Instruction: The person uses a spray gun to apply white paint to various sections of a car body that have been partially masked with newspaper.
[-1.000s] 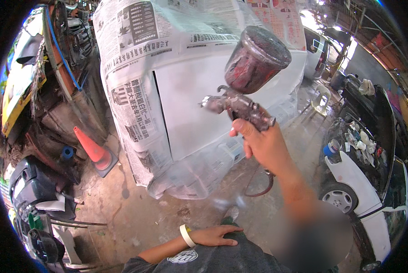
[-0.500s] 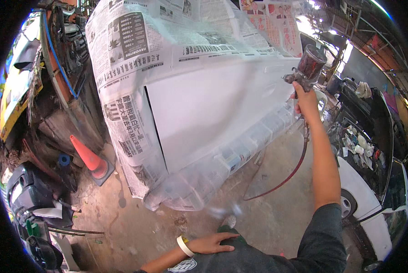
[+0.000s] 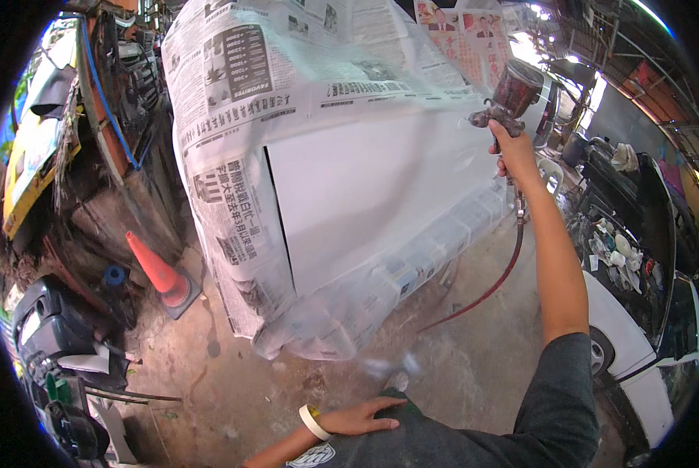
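Note:
My right hand [image 3: 517, 160], arm stretched forward, is closed round the handle of a paint spray gun [image 3: 499, 117] with a dark, paint-stained cup on top. A dark red air hose [image 3: 499, 282] hangs from its handle. The gun is held by the far right end of a white car panel [image 3: 349, 199], apart from it as far as I can judge. Masking newspaper [image 3: 228, 117] surrounds the panel above and at the left, and plastic film [image 3: 396, 281] runs along its lower edge. My left hand [image 3: 365, 415], with a pale wristband, rests on my thigh, fingers stretched out.
An orange traffic cone [image 3: 156, 265] stands on the concrete floor [image 3: 248, 405] at the left. Dark car parts [image 3: 57, 324] are piled beyond it. To the right is a white car [image 3: 626, 327] with loose rubbish [image 3: 614, 253] behind it.
My right hand and the spray gun have shifted slightly left and up. The hose swings with them. My left hand stays on my thigh, and the whole view has turned a little.

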